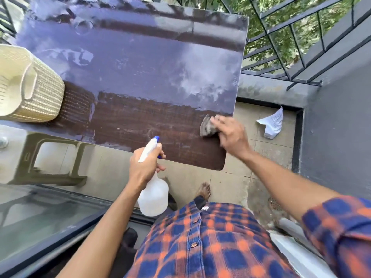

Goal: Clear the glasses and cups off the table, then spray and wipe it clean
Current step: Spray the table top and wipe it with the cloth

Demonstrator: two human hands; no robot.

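The dark brown table (pixel 140 81) fills the upper middle, its top wet and streaked, with no glasses or cups on it. My left hand (pixel 145 165) grips a white spray bottle (pixel 153 195) by its neck, its blue nozzle over the table's near edge. My right hand (pixel 230 135) presses a grey cloth (pixel 206 127) flat on the table near its right edge; the hand is motion-blurred.
A cream woven basket (pixel 28 85) stands on the table's left side. A plastic chair (pixel 50 157) sits at the left, a glass door (pixel 50 217) below it. A crumpled paper (pixel 272 123) lies on the floor beside the grey wall (pixel 331 127). Metal railing (pixel 291 47) runs beyond.
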